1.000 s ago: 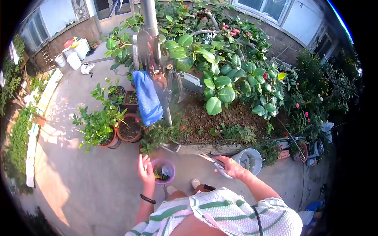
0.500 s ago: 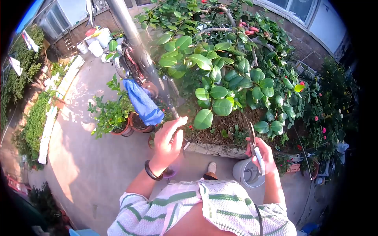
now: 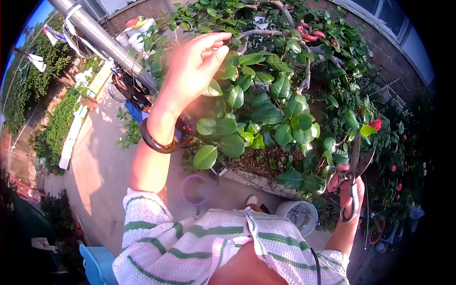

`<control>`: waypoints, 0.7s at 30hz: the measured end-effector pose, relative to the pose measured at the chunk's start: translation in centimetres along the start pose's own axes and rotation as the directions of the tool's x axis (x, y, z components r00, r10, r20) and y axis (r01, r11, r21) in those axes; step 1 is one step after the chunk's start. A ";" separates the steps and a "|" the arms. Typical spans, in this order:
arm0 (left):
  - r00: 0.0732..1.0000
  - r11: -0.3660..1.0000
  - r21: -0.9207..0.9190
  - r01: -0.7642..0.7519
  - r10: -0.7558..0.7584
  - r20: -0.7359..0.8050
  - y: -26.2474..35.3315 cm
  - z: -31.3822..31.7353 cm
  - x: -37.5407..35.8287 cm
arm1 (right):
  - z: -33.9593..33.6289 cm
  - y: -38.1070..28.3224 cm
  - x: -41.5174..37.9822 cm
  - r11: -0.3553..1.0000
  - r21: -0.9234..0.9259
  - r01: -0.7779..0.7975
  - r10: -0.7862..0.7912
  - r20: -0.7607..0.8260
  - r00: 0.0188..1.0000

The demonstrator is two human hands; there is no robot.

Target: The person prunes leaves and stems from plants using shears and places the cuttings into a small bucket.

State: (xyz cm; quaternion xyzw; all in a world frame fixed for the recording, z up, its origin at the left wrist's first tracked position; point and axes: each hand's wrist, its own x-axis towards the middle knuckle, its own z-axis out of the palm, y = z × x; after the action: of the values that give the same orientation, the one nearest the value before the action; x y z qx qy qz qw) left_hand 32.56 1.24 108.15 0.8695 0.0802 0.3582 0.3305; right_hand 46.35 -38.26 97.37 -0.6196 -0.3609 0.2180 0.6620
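My left hand [image 3: 192,66] is raised at the left side of a leafy shrub [image 3: 268,113] with broad glossy leaves. Its fingers are slightly bent, with a gap to the thumb, and I see nothing held in them. A dark bracelet [image 3: 154,137] circles the wrist. My right hand [image 3: 359,189] holds metal scissors [image 3: 351,175] by the handles, blades apart and pointing up. The blades are beside the shrub's right edge, near a yellow-green leaf [image 3: 366,131] and a red flower [image 3: 375,124].
A low border [image 3: 259,182] edges the soil below the shrub. A grey bucket [image 3: 308,221] stands by my foot. A metal pole [image 3: 102,42] slants across the upper left, and a light-blue object [image 3: 99,263] is at the lower left.
My left hand has risen up and over the shrub's left side. My right hand has moved right with the scissors, whose blades are now spread. The view has shifted.
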 end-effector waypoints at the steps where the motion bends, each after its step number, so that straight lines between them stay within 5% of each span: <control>1: 0.999 0.998 0.045 0.037 -0.038 0.022 -0.3 -0.1 1.2 | -0.4 0.4 0.1 0.999 0.051 0.003 -0.001 -0.044 0.999; 3: 0.978 0.976 0.152 0.156 -0.174 0.113 -1.4 0.0 3.3 | -1.6 0.5 0.2 1.000 0.030 -0.007 0.009 -0.052 0.999; 8: 0.923 0.967 0.214 0.140 -0.206 0.325 -5.5 1.4 5.2 | -2.8 1.8 1.3 0.998 -0.063 0.022 -0.035 -0.210 0.977; 9: 0.910 0.968 0.249 0.040 -0.138 0.390 -8.3 1.9 5.3 | -4.0 2.8 1.8 0.997 -0.049 0.066 -0.074 -0.191 0.979; 14: 0.796 0.963 0.267 0.030 -0.185 0.576 -7.2 3.6 3.8 | -5.5 3.3 3.9 0.996 -0.086 -0.017 -0.012 -0.336 0.942; 18: 0.772 0.887 0.458 -0.063 -0.248 0.585 -6.3 3.8 3.4 | -5.1 1.8 6.7 0.993 -0.090 -0.070 0.036 -0.333 0.942; 21: 0.827 0.855 0.498 -0.144 -0.173 0.536 -4.8 2.8 4.2 | -4.4 0.7 10.0 0.931 -0.337 -0.142 0.015 -0.353 0.935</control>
State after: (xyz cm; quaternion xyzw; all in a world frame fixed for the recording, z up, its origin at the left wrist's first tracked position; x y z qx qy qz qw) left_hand 37.98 5.04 106.00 0.9911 0.0794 0.0483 0.0954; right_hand 56.16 -33.70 98.90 -0.7722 -0.2475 0.0636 0.5817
